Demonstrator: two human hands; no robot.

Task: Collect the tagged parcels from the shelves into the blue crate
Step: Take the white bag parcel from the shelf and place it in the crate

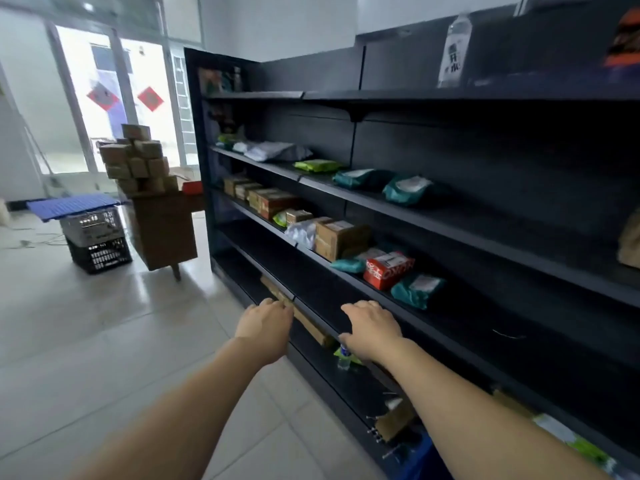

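Both hands low at the black shelving unit (450, 216), reaching for a long flat carton (311, 325) on the bottom shelf, just past frame ctr toward 6 o'clock. L = left hand (265, 323), at the carton's 10 o'clock end: fingers together, slightly bent, tips touching the cardboard, not wrapped round it. R = right hand (372, 329), toward the carton's 4 o'clock end, palm down over the lip of the shelf above: thumb spread wide of the fingers, nothing seen pinched, fingertips hidden, so contact w/ carton cannot be told. Judgement: one hand per end because the piece is long and thin, and the overhanging shelf leaves little headroom, so it prob. has to slide out level before any lift. Tag on the carton not visible. Small bottle (343, 358) stands just beside R's thumb, at 6 o'clock of it; could be knocked. Other candidates sit higher, at 3 o'clock: red box (388, 270), teal mailer (417, 291). Blue shape (417, 457) at frame 6 o'clock may be the crate; too cropped to tell.
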